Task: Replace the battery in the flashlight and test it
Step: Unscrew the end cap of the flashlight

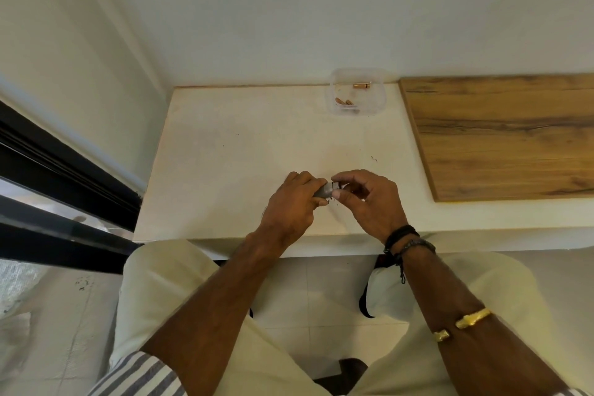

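A small grey flashlight (325,191) is held over the white table, near its front edge. My left hand (291,206) grips its body, which is mostly hidden by the fingers. My right hand (366,199) pinches the flashlight's right end between thumb and forefinger. A clear plastic box (379,96) at the back of the table holds a few copper-coloured batteries (361,85).
The white table (231,154) stands against a wall in a corner. A wooden board (501,135) lies on its right part. A dark window frame (58,177) runs along the left. Small dark specks lie on the table near my hands.
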A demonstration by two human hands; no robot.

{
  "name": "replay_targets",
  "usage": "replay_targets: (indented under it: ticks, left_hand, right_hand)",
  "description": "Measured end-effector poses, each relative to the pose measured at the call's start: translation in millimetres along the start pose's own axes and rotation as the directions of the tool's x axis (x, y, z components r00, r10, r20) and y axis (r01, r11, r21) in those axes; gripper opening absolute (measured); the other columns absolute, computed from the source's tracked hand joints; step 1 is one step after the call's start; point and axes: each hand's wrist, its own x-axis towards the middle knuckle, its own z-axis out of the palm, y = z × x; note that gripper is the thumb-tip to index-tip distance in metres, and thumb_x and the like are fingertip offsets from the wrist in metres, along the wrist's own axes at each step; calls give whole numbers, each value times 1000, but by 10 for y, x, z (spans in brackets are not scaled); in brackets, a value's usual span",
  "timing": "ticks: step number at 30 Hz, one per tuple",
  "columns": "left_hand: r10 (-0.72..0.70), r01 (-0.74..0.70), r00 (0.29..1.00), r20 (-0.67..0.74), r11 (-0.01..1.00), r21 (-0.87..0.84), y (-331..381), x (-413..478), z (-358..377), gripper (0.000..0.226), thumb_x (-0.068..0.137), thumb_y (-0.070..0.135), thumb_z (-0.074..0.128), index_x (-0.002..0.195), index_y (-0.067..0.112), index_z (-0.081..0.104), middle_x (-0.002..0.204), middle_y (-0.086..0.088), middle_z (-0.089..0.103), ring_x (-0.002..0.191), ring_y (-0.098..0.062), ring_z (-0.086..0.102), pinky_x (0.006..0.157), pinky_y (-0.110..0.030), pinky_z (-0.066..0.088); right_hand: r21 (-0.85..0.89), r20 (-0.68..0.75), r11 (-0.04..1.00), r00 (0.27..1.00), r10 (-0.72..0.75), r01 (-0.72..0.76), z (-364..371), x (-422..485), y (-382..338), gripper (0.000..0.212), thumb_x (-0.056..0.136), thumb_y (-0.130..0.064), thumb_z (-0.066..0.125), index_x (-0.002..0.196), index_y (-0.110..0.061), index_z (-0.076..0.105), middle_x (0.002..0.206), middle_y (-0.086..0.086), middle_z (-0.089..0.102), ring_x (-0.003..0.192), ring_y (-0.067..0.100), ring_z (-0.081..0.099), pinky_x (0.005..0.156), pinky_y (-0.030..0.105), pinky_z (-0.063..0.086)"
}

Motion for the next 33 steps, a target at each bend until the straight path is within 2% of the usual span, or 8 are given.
replay_targets:
  ticks: [6, 12, 15, 20, 24, 27, 30, 33]
  left_hand:
    - [-10, 10, 1000, 1, 1000, 5, 3, 1, -1, 33, 98, 18, 57, 131, 16, 58, 123, -5, 61, 108, -20, 48, 87, -29, 42]
    - [-1, 1, 1000, -4, 1000, 7, -11, -11, 5, 32, 97, 15, 59, 129, 18, 59, 120, -3, 62, 106, -19, 49, 87, -34, 49]
    - [17, -17, 1000, -11, 1000, 11, -26, -17, 14, 32, 96, 13, 59, 128, 19, 59, 117, -2, 62, 103, -17, 48, 83, -33, 49]
    - [9, -9, 1000, -23, 1000, 1, -24, 0, 9, 30, 97, 16, 58, 127, 16, 60, 117, -4, 62, 104, -19, 48, 82, -28, 42]
    - [20, -20, 1000, -16, 1000, 7, -9, -13, -4, 32, 96, 13, 60, 128, 16, 59, 119, -4, 62, 105, -20, 49, 84, -29, 44]
    - [28, -28, 999, -23, 1000, 3, -4, -20, -16, 30, 96, 12, 59, 126, 18, 60, 117, -3, 62, 105, -19, 49, 85, -33, 49]
    - [26, -25, 1000, -5, 1000, 15, -8, -20, -5, 32, 97, 12, 58, 128, 17, 59, 120, -3, 62, 107, -19, 48, 87, -33, 48]
    - [2, -2, 1000, 1, 1000, 13, -9, 2, 9, 34, 97, 13, 58, 131, 16, 58, 123, -4, 61, 109, -20, 48, 89, -31, 44]
  right_hand:
    - [61, 35, 995, 996, -84, 82, -47, 1, -24, 33, 83, 6, 74, 108, -15, 75, 110, -4, 74, 101, 7, 70, 90, 21, 58]
    - [27, 2, 995, 995, 99, -99, 0, 8, -25, 27, 90, -37, 72, 114, -24, 73, 99, -9, 74, 80, 0, 70, 72, 16, 59]
    - [2, -2, 1000, 1000, 31, -31, 6, 2, 1, 19, 89, -22, 75, 108, -18, 76, 92, -9, 74, 76, 0, 68, 72, 14, 58]
    - [39, 27, 995, 996, -91, 89, -29, -10, -28, 27, 83, 5, 76, 104, -12, 76, 107, 0, 75, 98, 10, 70, 89, 20, 57]
    - [84, 34, 996, 999, 9, -12, -36, -11, -67, 40, 83, -20, 82, 121, -26, 68, 117, -9, 70, 98, 3, 69, 81, 17, 59]
    - [38, -9, 996, 997, 83, -82, -18, -2, -59, 32, 88, -35, 76, 117, -23, 72, 106, -11, 72, 88, 1, 68, 76, 20, 60]
    - [-2, -5, 999, 999, 43, -43, -10, -7, -30, 20, 90, -23, 75, 109, -16, 76, 94, -9, 72, 83, 5, 68, 77, 29, 62]
    - [-8, 15, 999, 999, -38, 38, -25, -12, -19, 23, 86, -6, 78, 107, -14, 76, 99, -4, 73, 89, 10, 68, 82, 22, 58]
